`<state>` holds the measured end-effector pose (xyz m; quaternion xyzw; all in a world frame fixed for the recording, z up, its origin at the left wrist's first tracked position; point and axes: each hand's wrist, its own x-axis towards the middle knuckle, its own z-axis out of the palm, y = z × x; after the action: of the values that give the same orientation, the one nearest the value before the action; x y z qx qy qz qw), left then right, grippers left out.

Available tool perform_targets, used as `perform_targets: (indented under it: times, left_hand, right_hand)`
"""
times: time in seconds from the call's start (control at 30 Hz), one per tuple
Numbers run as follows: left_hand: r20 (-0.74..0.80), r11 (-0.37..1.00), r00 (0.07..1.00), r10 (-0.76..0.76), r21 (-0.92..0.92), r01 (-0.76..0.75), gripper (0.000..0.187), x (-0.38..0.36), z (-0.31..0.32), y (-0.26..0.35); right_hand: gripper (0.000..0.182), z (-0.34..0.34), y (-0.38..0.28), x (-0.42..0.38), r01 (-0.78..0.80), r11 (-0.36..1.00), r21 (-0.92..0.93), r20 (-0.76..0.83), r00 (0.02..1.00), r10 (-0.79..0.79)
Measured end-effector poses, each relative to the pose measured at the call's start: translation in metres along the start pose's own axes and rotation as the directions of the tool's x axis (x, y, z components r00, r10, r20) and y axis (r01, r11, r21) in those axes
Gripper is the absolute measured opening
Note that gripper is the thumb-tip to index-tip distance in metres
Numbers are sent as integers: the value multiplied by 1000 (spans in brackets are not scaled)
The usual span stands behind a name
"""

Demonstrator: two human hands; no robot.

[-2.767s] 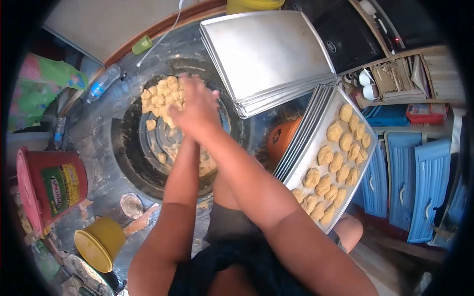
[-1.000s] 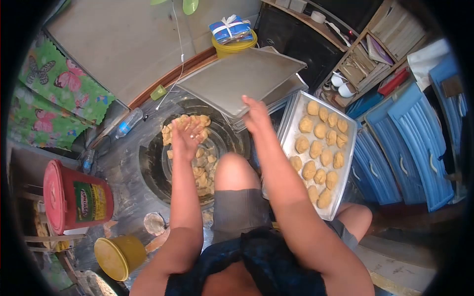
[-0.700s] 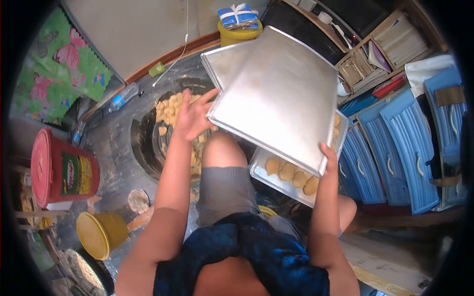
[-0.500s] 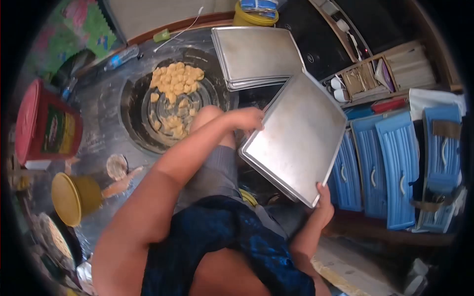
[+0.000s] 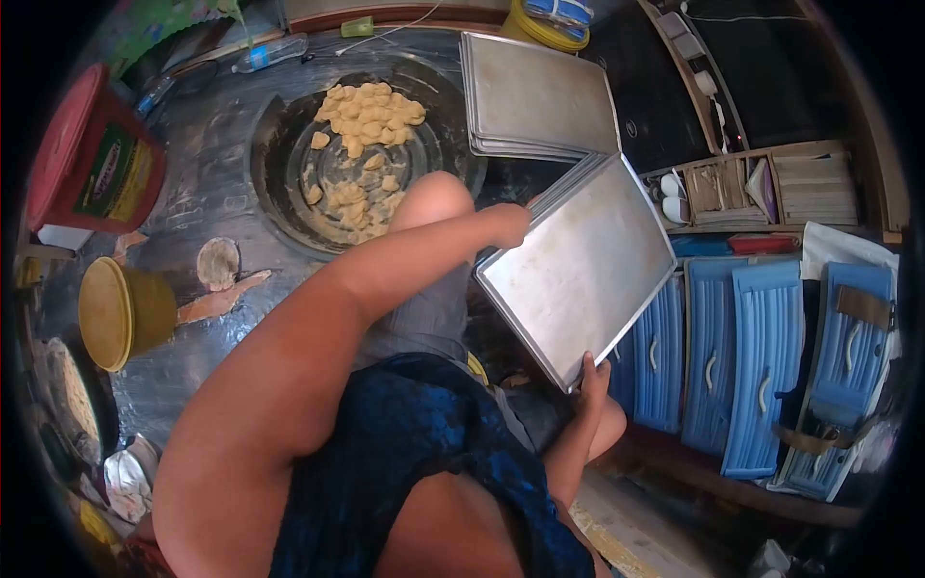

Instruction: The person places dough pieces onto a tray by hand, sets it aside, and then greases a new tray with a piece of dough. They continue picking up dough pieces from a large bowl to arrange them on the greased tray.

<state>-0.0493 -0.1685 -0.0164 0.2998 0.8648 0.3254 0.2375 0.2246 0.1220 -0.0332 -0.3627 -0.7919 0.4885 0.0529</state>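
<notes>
A stack of flat metal trays is tilted over my lap, its far corner against a second tray stack. My left hand grips the left edge of the tilted stack, its fingertips partly hidden. At the near corner, my right hand holds the rim with fingers wrapped round it. Left of the trays, beyond my raised knee, a wide black basin contains several lumps of yellowish dough.
A red bucket and a yellow tub stand at the left. Blue padded panels with handles lean at the right, below a wooden compartment box. A plastic bottle lies behind the basin.
The view has shifted, so most things sit differently in it. The held trays have tipped slightly, showing more stacked edges near my left hand. Both hands still hold them.
</notes>
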Motion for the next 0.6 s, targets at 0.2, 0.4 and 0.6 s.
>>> perform_targets:
  times: [0.2,0.4,0.6]
  left_hand:
    - [-6,999,1000,0,41,1,27,0,0,1]
    - [-554,899,833,15,-358,-254,33,-10,-35,1]
    - [-740,837,588,-327,-516,-184,38,-34,-96,-137]
  right_hand:
    - [57,4,-43,-18,70,970,-231,-104,990,-96]
    - [76,47,-160,36,542,759,-362,33,821,-570]
    - [70,240,-329,55,832,525,-181,438,546,-714]
